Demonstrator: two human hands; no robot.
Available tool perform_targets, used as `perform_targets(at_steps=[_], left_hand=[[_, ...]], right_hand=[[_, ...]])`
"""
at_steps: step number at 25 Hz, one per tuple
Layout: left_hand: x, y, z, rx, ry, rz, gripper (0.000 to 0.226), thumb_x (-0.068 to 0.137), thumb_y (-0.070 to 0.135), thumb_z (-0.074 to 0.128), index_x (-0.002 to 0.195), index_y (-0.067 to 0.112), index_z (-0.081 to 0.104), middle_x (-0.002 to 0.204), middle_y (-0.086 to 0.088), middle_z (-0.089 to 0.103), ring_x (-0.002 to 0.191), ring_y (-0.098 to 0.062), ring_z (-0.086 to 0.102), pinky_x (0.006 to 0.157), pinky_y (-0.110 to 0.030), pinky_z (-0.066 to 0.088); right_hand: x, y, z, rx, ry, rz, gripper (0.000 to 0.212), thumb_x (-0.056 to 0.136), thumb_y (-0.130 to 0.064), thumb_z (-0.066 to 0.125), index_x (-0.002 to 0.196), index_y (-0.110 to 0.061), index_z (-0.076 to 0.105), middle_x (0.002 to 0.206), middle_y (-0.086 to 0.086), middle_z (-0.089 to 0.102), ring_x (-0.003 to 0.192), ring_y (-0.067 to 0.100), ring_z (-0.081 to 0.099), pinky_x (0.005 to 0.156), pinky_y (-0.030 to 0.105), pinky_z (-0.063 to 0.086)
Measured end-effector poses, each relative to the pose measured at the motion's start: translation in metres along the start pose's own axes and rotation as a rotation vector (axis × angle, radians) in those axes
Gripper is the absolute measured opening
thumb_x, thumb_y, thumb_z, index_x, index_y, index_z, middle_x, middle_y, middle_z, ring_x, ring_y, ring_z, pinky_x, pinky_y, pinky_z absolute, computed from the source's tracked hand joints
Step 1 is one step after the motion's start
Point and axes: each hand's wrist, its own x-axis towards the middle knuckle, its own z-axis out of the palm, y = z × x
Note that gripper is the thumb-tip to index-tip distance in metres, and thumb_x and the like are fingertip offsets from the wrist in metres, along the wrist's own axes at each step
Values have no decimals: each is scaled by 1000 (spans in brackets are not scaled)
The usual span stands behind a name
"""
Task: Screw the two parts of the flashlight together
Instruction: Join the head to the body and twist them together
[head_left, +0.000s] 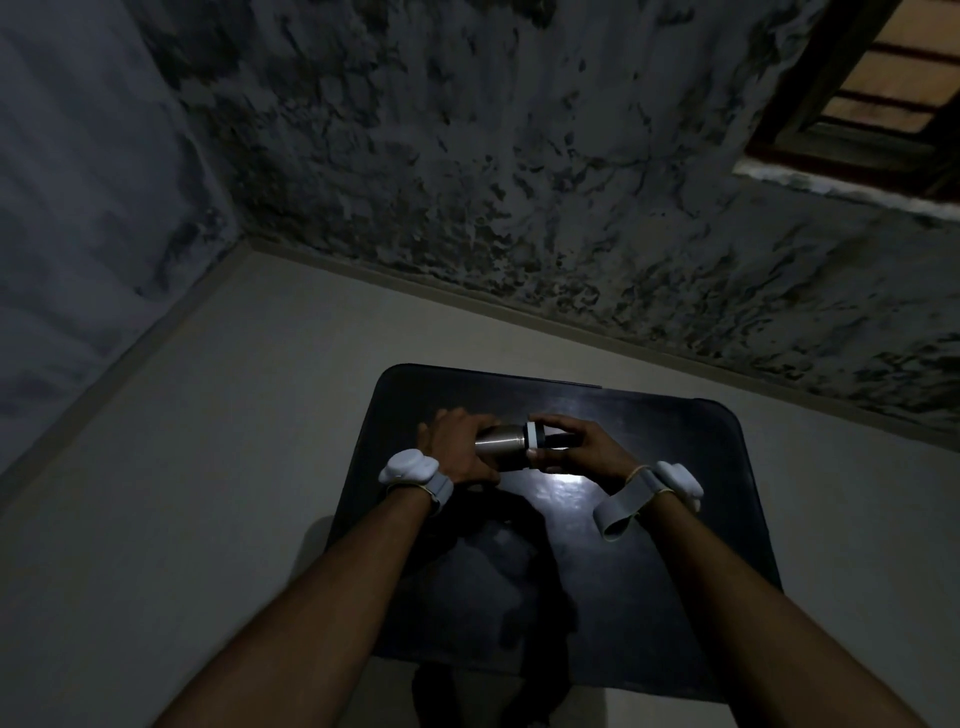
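Dim room, view from the head down to a dark tabletop (649, 571) with rounded corners, standing on a pale floor (208, 467).

Above the far half of the tabletop, a flashlight (511, 444) held lying sideways between both hands. On the left, a silver metal body (501, 446), wrapped by the left hand (457, 447): fingers closed around it from behind, thumb in front and below. On the right, a dark part (550, 440) with a white ring (532, 435) at the joint, gripped by the right hand (587, 447): fingers curled over the top, thumb under. Both parts meeting at the ring, in one line; not possible to tell how far screwed in. Flashlight lifted from the tabletop, not touching it.

Just below the hands, a bright patch of light (566, 488) reflected on the glossy surface. Nearer the camera, a dark shadow across the middle of the tabletop.

On each wrist a grey band with a white device: left wristband (410, 470), right wristband (670, 486) with a loose strap end hanging out.

Behind, a stained, patchy wall (467, 156), and at the upper right a barred window (872, 83) with a dark frame.
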Motion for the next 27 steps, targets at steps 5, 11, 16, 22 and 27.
perform_targets(at_steps=[5, 11, 16, 22, 27], left_hand=[[-2, 0, -4, 9, 11, 17, 74, 53, 44, 81, 123, 40, 59, 119, -3, 61, 116, -32, 53, 97, -51, 39], [-4, -1, -9, 5, -1, 34, 76, 53, 44, 81, 126, 40, 59, 121, -3, 62, 116, -33, 54, 98, -50, 41], [-8, 2, -6, -12, 19, 49, 73, 52, 45, 80, 122, 40, 60, 116, -3, 62, 113, -31, 55, 95, -49, 45], [-15, 6, -2, -1, 38, 106, 71, 52, 42, 79, 121, 44, 59, 111, -2, 60, 106, -29, 54, 91, -48, 48], [-19, 7, 1, -40, 54, 133, 72, 49, 43, 77, 119, 46, 58, 108, -1, 62, 103, -29, 57, 90, -49, 49]], right_hand=[[-1, -3, -1, -104, 1, -36, 56, 77, 1, 81, 127, -18, 64, 107, 2, 72, 93, 4, 71, 76, 21, 59], [-5, 4, 2, -160, 33, -125, 58, 67, -8, 90, 116, -31, 70, 112, -2, 75, 104, 16, 71, 86, 32, 59], [-17, -16, 12, -231, 124, 37, 38, 79, -53, 75, 109, -30, 74, 80, 11, 79, 64, 32, 75, 70, 41, 64], [-21, -41, 16, -562, 21, 311, 75, 86, -79, 32, 89, -13, 68, 81, 18, 78, 71, 35, 76, 58, 31, 58], [-15, -34, 14, -331, 115, 490, 121, 64, -100, 17, 113, -2, 68, 104, 22, 75, 88, 31, 73, 82, 38, 57]])
